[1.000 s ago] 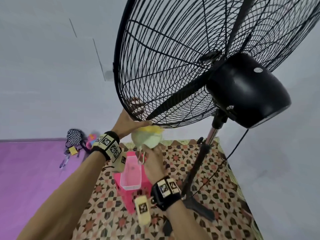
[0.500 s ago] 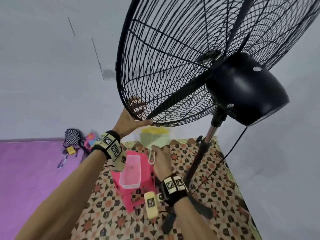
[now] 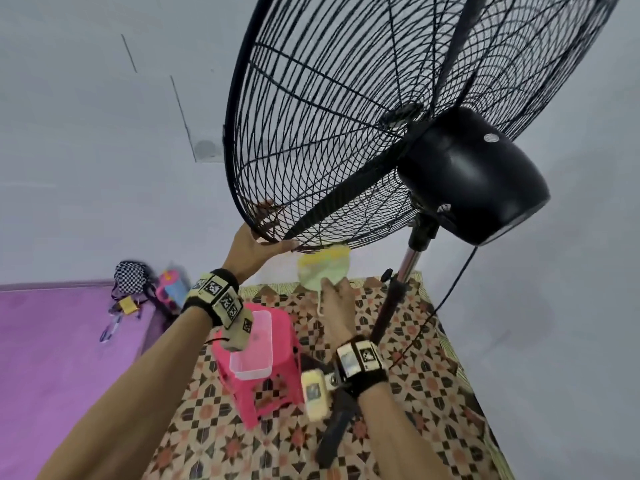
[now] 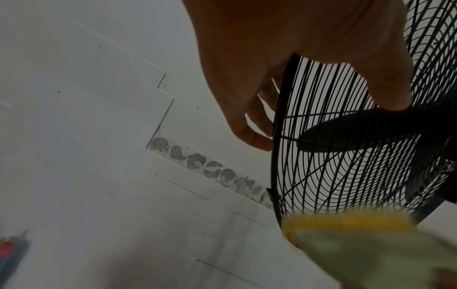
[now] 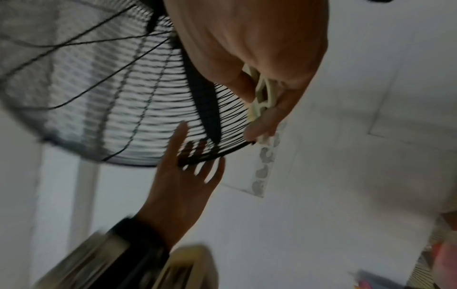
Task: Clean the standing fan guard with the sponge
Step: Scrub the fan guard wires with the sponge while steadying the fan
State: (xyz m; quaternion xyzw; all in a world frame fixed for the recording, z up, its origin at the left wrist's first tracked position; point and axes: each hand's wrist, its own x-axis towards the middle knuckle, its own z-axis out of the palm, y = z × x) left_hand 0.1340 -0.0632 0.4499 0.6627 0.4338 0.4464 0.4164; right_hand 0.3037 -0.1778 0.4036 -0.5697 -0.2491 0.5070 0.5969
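The fan guard (image 3: 329,133) is a big black wire cage, tilted over me. My left hand (image 3: 254,249) grips its lower left rim, fingers (image 3: 266,213) in front of the wires and thumb behind. My right hand (image 3: 337,303) holds a yellow-green sponge (image 3: 325,268) by its pale handle and presses its yellow top against the guard's bottom rim. In the left wrist view my left hand (image 4: 296,58) clasps the guard (image 4: 346,156) and the sponge (image 4: 358,234) is a blur below. In the right wrist view my right hand (image 5: 259,58) grips the pale handle (image 5: 259,93) beside the guard (image 5: 123,97).
The black motor housing (image 3: 471,174) sits on a chrome pole (image 3: 398,289), with a cord (image 3: 450,289) hanging beside it. Below my arms a pink stool (image 3: 270,393) carries a clear plastic box (image 3: 252,348). A patterned mat (image 3: 415,393), a purple mat (image 3: 52,358) and a checkered bag (image 3: 130,277) lie on the floor.
My right hand has slid the sponge to the right along the guard's bottom rim. My left hand has kept its hold on the rim.
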